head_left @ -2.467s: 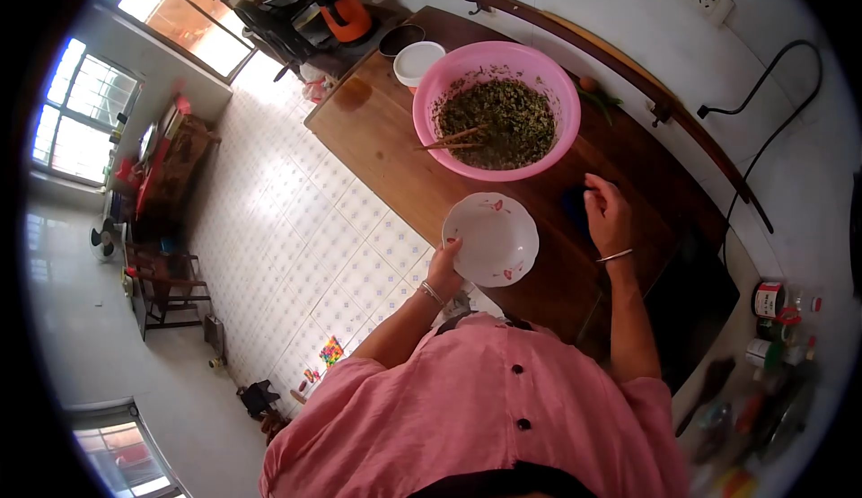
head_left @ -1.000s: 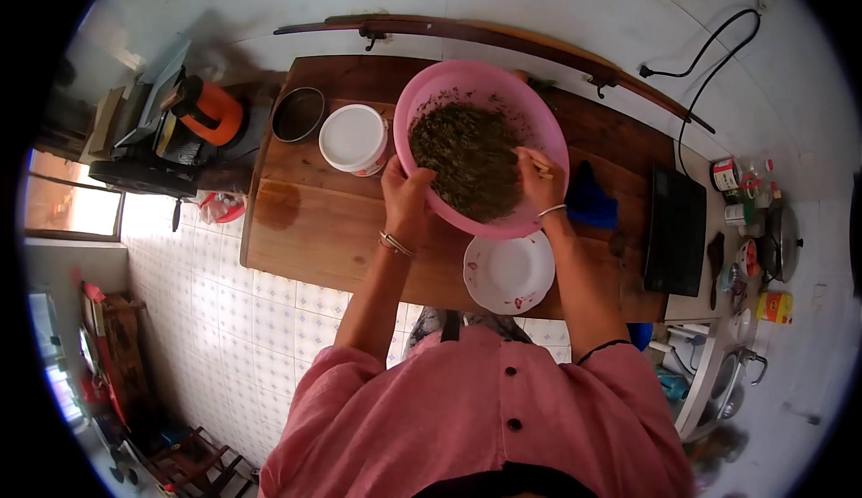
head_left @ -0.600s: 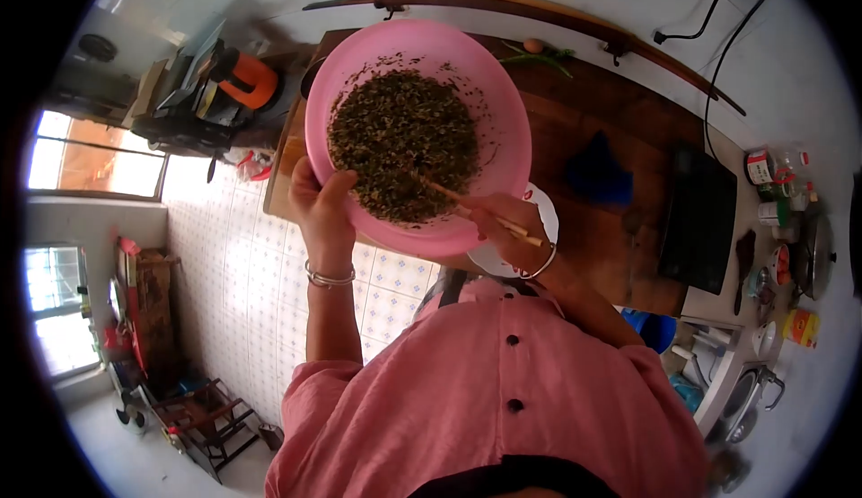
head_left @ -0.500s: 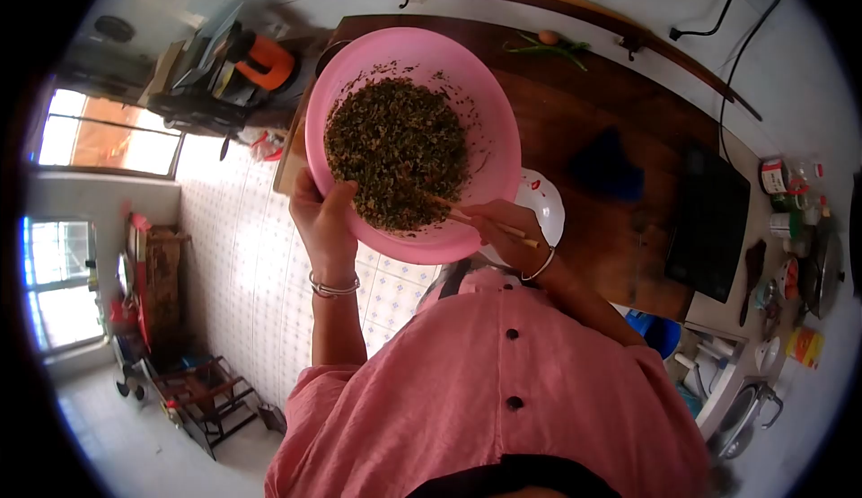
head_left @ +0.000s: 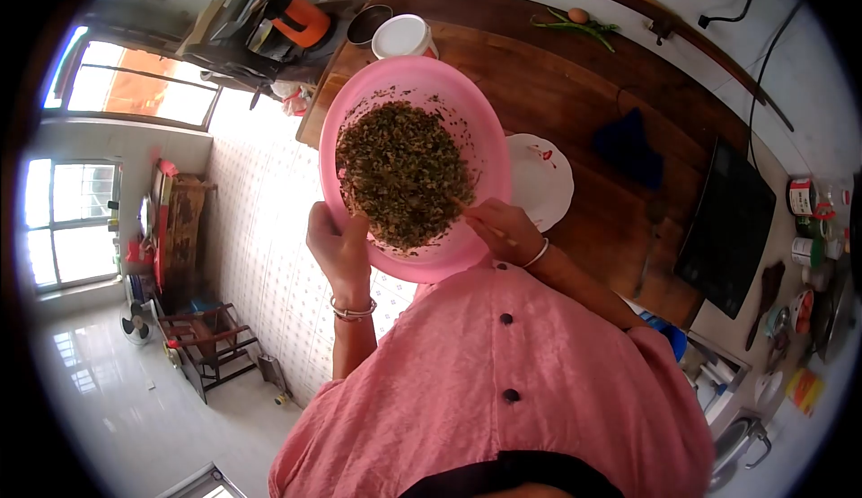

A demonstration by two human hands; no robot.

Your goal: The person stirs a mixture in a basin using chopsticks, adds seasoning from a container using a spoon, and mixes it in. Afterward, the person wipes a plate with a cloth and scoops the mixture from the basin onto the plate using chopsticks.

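A large pink basin (head_left: 489, 139) holds a chopped green-brown mixture (head_left: 401, 175) and is lifted off the table, close to my body. My left hand (head_left: 341, 248) grips its rim at the lower left. Wooden chopsticks (head_left: 485, 223) are held in my right hand (head_left: 503, 230), their tips in the mixture near the lower right side of the basin. Just right of the basin, a white scalloped bowl with red flower marks (head_left: 546, 184) rests on the wooden table (head_left: 593, 246), partly covered by the basin.
Behind the basin stand a white-lidded tub (head_left: 402, 36) and a dark round pan (head_left: 369, 25). An egg (head_left: 578, 16) and green peppers (head_left: 584, 27) lie at the table's back edge. A blue cloth (head_left: 631, 148) and a black panel (head_left: 729, 229) are at the right.
The white bowl left my left hand and sits on the table. The basin came off the table toward me, in my left hand. My right hand took hold of the chopsticks.
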